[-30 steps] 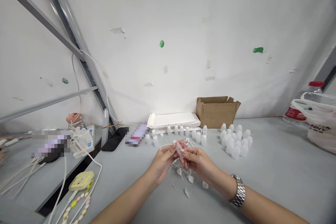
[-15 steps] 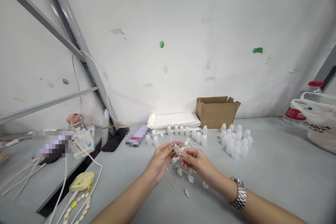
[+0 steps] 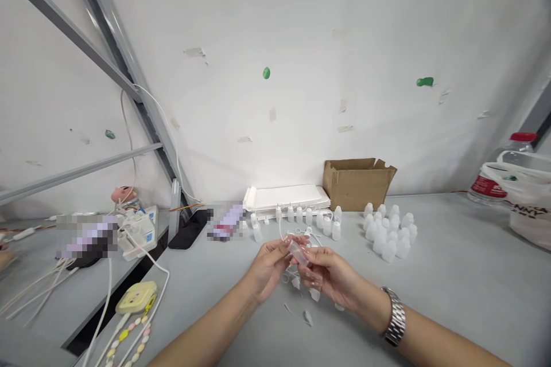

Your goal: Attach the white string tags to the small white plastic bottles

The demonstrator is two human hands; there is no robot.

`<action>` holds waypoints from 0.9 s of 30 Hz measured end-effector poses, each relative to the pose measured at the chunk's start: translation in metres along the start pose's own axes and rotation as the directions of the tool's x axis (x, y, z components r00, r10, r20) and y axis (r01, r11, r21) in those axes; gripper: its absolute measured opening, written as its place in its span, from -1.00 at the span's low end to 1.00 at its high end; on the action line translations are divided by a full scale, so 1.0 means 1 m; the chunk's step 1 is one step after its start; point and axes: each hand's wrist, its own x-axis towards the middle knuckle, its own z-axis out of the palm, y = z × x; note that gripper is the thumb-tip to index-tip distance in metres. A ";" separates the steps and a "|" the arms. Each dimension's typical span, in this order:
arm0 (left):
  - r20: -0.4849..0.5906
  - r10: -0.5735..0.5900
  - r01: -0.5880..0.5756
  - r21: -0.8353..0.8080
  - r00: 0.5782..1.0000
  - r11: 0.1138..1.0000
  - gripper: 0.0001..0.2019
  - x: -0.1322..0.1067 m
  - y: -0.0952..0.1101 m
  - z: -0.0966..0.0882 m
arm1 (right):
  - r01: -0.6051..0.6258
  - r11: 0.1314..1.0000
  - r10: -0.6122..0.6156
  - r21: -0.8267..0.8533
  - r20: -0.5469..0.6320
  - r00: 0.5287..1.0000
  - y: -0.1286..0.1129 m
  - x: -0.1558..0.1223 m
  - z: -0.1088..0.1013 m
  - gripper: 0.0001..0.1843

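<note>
A small translucent bottle is held in the air above the tabletop, in front of the person and between the two hands, tilted with its upper end toward the left hand. The left grip pinches that upper end with thumb and fingertips; the fingers cover the neck, so whether a cap sits there cannot be told. A thin white strand curves up just above these fingers. The right hand has its grip closed around the bottle's body, the thumb lying along the side. Below and partly behind the hands, loose white caps and tips lie scattered on the tabletop. Beyond them, small bottles fitted with tips stand in a loose row before a stack of flat white trays, with an open cardboard box just beside the stack. To the right, a cluster of white bottles stands upright, close together. A metal watch circles the right wrist. Farther right are a plastic bag and a red-capped bottle; on the left lie a yellow case, a beaded strap and a white power strip.
</note>
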 end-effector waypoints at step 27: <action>-0.065 0.046 -0.041 0.069 0.997 0.997 -0.68 0.004 -0.004 -0.002 | 0.022 0.997 -0.034 -0.075 -0.156 0.987 0.005 0.002 -0.006 -0.62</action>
